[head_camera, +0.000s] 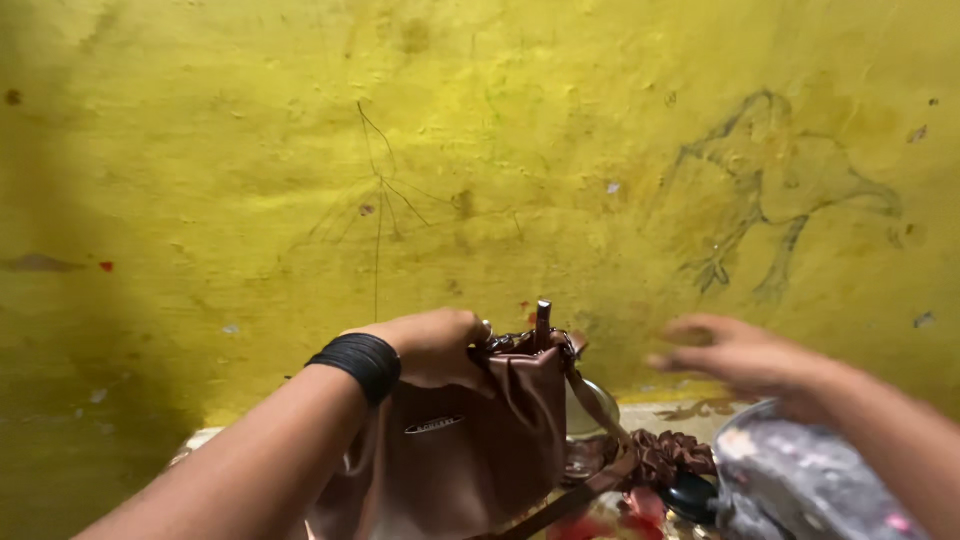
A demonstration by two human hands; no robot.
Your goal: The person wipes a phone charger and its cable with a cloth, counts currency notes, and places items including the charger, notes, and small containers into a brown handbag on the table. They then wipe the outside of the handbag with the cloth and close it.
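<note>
Two bare hands work over a cluttered desk against a yellow wall: the left hand grips the top of a brown bag standing at centre. The right hand hovers beside it, blurred, fingers spread and empty, above a shiny pouch and a brown scrunchie.

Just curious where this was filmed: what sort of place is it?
Probably a plain room in a home: a scuffed yellow plaster wall with scribbled drawings, and a cluttered surface where the left hand grips a brown leather bag beside a brown fabric scrunchie.
</note>
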